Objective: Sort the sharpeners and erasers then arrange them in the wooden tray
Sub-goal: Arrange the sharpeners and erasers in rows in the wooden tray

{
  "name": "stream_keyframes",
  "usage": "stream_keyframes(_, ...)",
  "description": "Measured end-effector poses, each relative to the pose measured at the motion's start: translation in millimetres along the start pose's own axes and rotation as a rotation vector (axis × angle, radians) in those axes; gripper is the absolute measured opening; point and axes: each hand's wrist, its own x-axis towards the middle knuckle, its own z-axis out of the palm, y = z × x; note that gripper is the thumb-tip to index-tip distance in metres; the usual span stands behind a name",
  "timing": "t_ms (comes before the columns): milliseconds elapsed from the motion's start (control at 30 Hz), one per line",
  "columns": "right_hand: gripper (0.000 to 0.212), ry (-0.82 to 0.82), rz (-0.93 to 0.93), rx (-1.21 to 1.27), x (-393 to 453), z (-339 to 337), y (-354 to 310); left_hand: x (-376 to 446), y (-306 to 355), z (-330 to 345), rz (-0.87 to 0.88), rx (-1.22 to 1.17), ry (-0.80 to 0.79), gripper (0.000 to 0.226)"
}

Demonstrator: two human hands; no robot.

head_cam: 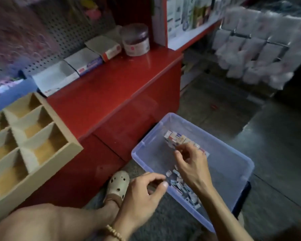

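Observation:
A clear plastic bin (pixel 233 164) stands on the floor with small wrapped erasers in it. One cluster of erasers (pixel 175 138) lies at its far side, and a second heap of small pieces (pixel 182 186) lies along its near wall. My right hand (pixel 193 164) reaches into the bin, and its curled fingertips pinch at the near edge of the far cluster. My left hand (pixel 142 193) hovers at the bin's near left rim with its fingers curled toward the thumb; whether it holds anything is hidden. The wooden tray (pixel 42 164), with several bare compartments, sits on the red counter at left.
The red counter (pixel 111 87) carries open cardboard boxes (pixel 83 61) and a round jar (pixel 135 40) along a pegboard wall. My knee and a beige clog (pixel 117 185) are beside the bin. Packaged goods hang on racks (pixel 261 49) at right, above grey floor.

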Motion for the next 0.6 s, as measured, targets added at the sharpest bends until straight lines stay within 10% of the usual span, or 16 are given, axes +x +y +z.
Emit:
stream_keyframes(300, 0.046, -0.332, 0.592, -0.274, 30.1, 72.7, 205.6, 118.5, -88.3, 75.0, 0.031, 0.303, -0.164, 0.036)
stream_keyframes(600, 0.045, -0.175, 0.905, -0.204, 50.5, 143.7, 266.6, 154.2, -150.6, 68.9, 0.084, 0.61, -0.113, 0.033)
